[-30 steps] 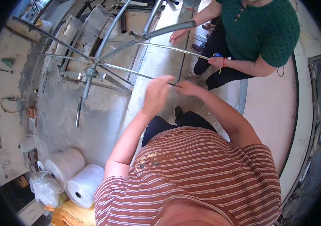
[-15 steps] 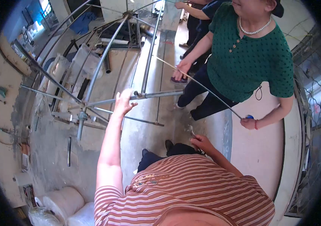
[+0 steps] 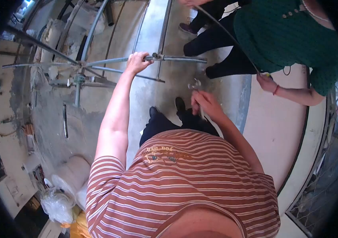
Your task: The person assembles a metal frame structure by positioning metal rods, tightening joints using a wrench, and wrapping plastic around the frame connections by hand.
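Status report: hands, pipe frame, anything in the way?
Left hand gripping frame pipe. Right hand holding wrench. Co-worker with thin rod close by, possibly in the way.

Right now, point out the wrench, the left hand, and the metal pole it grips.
Wrench [image 3: 194,86], head view: on its exposed metal head.
Left hand [image 3: 138,62], head view: on the back of it.
Metal pole [image 3: 183,59], head view: on a bare stretch toward one end.

A roll [image 3: 72,175] lies well left of the wrench [image 3: 194,85]
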A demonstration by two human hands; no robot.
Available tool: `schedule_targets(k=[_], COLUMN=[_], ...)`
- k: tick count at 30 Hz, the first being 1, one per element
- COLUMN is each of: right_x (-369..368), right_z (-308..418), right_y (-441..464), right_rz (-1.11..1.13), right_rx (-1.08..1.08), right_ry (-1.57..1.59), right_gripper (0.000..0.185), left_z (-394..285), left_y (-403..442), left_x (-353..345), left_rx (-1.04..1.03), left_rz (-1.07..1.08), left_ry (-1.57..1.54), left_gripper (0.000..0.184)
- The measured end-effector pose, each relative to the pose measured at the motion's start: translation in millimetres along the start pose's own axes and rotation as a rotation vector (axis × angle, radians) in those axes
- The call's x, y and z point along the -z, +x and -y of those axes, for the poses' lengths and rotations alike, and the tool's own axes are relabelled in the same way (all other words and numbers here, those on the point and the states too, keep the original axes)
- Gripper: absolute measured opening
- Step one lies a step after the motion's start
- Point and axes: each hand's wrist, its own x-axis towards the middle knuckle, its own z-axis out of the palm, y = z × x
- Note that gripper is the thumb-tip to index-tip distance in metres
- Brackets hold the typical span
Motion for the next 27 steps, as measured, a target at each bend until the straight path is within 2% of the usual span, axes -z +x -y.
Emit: schedule_targets(k=[2,4,6,9,15,16,19,21,25,27], right_x=[-17.0,-32.8,-39.5,-44.7,-59.3,-60.4,-70.4,-78.5,-90.7,-92.5], right_z=[11.7,27.0,16.6,2.9,-14.5,-14.4,-9.3,-3.3,6.9,4.0], right_y=[30.3,55.1,87.9,114.4,145.5,150.0,161.6,169.9,177.3,177.0], right_rz=[0.033,-0.036,-0.030,-0.033,-0.041,-0.026,-0.003,-0.089,-0.132,-0.089], right_rx=[0.041,0.043,0.064,0.014,-0.154,-0.166,-0.202,-0.224,-0.165,-0.135], right_ry=[-0.024,-0.069,0.033,0.135,0.168,0.183,0.310,0.387,0.524,0.564], right_gripper=[0.045,0.049,0.048,0.048,0.051,0.052,0.050,0.042,0.033,0.035], left_z=[4.1,-3.5,-9.3,-0.3,1.5,1.8,-1.5,-0.5,-6.0,-5.2], left_y=[0.6,-1.0,3.9,-1.2,-3.5,-4.6,-4.9,-7.7,-10.6,-15.4], left_x=[-11.6,-9.6,-4.0,-16.0,-16.4,-17.3,-10.9,-12.0,-2.0,1.0], left_rx=[-0.001,0.048,0.119,-0.001,0.005,-0.039,-0.048,-0.058,-0.061,-0.100], left_rz=[0.028,0.103,0.228,0.068,0.072,0.009,0.006,-0.055,-0.076,-0.111], left_ry=[0.011,-0.001,0.004,0.003,-0.027,-0.041,-0.064,-0.068,-0.073,-0.102], left_gripper=[0.031,0.032,0.032,0.031,0.028,0.027,0.025,0.024,0.026,0.029])
